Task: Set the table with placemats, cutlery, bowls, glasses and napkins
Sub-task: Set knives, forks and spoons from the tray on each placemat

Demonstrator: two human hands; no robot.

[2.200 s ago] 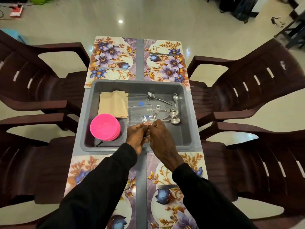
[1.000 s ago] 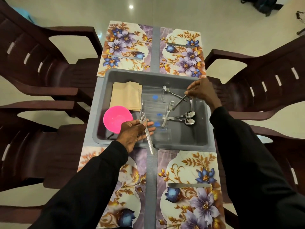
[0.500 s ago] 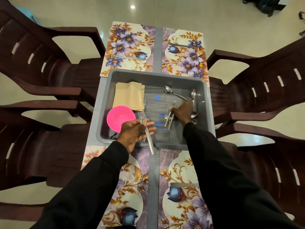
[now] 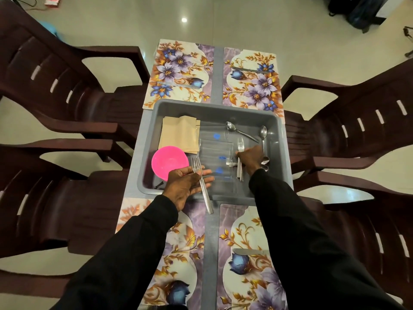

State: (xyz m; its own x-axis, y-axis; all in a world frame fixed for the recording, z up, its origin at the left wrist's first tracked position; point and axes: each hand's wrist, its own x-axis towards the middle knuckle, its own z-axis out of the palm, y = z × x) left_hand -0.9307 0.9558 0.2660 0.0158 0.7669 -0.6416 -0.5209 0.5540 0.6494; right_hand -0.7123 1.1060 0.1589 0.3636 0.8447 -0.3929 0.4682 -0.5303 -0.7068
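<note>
A grey bin [image 4: 143, 166] sits mid-table and holds tan napkins [image 4: 178, 135], stacked pink bowls [image 4: 169, 161], clear glasses [image 4: 215, 151] lying flat, spoons [image 4: 240, 130] and forks [image 4: 240, 145]. My left hand [image 4: 185, 186] is palm-up over the bin's near edge, with forks [image 4: 207, 201] lying across its fingers under the thumb. My right hand [image 4: 251, 157] reaches into the bin, its fingertips pinched on the forks beside the glasses. More spoons [image 4: 263, 133] lie just right of that hand. Four floral placemats cover the table: far left [image 4: 178, 72], far right [image 4: 252, 79], near left [image 4: 178, 253], near right [image 4: 243, 265].
Dark brown plastic chairs flank the narrow table, two on the left [image 4: 55, 81] and two on the right [image 4: 357, 121]. A grey table strip [image 4: 210, 253] shows between the placemats. Bags [image 4: 357, 10] stand on the tiled floor at the far right.
My right hand has come back from the bin's far right rim to the forks beside the glasses and closed on them. My left hand has kept its forks in the same spot.
</note>
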